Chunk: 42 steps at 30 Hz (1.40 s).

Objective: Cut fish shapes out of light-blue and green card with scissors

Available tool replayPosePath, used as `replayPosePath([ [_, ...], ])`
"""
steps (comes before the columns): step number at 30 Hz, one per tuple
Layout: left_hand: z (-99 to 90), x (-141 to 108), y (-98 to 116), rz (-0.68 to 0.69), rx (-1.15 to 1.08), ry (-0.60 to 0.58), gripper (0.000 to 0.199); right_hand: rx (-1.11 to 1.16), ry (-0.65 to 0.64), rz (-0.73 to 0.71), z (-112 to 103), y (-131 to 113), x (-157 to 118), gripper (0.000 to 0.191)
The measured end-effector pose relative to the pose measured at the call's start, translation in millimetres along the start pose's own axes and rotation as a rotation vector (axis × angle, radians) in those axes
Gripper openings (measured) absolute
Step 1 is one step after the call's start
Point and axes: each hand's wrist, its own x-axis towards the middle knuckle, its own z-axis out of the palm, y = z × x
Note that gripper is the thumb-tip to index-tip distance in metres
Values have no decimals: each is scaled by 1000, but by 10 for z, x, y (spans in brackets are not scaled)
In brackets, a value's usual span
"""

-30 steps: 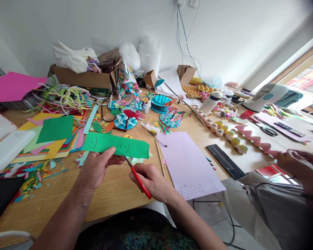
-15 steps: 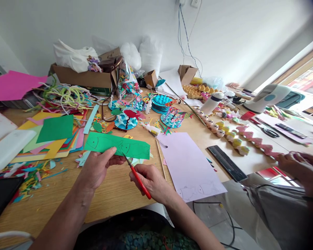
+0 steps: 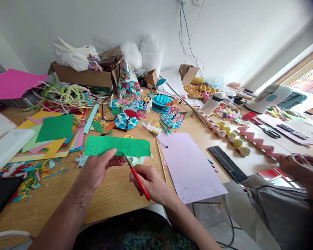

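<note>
A green paper strip [image 3: 138, 147] with fish outlines drawn on it is pinched in my left hand [image 3: 100, 170], thumb on top near its middle. My right hand [image 3: 150, 182] is closed round the red-handled scissors [image 3: 140, 181]. Their blades meet the lower edge of the strip, just right of my left thumb, near the drawn fish. To the right lies a lilac sheet [image 3: 190, 163] with two fish drawn along its bottom edge. A thin wooden stick [image 3: 161, 161] rests between the strip and that sheet.
Stacked coloured papers [image 3: 54, 128] and paper scraps [image 3: 31, 177] lie at the left. Decorated blue discs [image 3: 126, 119], a glue bottle [image 3: 154, 129] and a black ruler-like object [image 3: 228, 164] are farther out. Another person's hands [image 3: 299, 166] are at the right edge.
The green strip has tilted slightly, its right end a little higher and its left end a little lower. Both hands keep their holds.
</note>
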Motion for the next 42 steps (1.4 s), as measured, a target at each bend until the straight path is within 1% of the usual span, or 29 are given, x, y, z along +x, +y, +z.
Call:
replayPosePath([
  [7, -57, 18, 6, -21, 44, -27, 23, 22, -36, -26, -15, -7, -26, 35],
  [10, -80, 15, 9, -21, 47, -42, 23, 53, -49, -2, -11, 17, -19, 37],
  [15, -104, 25, 24, -47, 52, -50, 23, 223, -98, 75, 1, 29, -20, 43],
  [19, -113, 43, 12, -45, 60, -47, 21, 323, -129, 109, 5, 32, -25, 44],
  [23, -96, 45, -4, -61, 103, -48, 19, 359, -138, 109, 1, 50, -22, 46],
  [28, -34, 26, 27, -98, 176, 9, 18, 373, -155, 121, -7, 53, -10, 51],
  [35, -22, 6, 49, -66, 226, -13, 20, 395, -160, 123, 3, 53, -10, 53],
  [42, -33, 1, 32, -37, 244, -25, 21, 395, -143, 115, 36, 71, -16, 48],
])
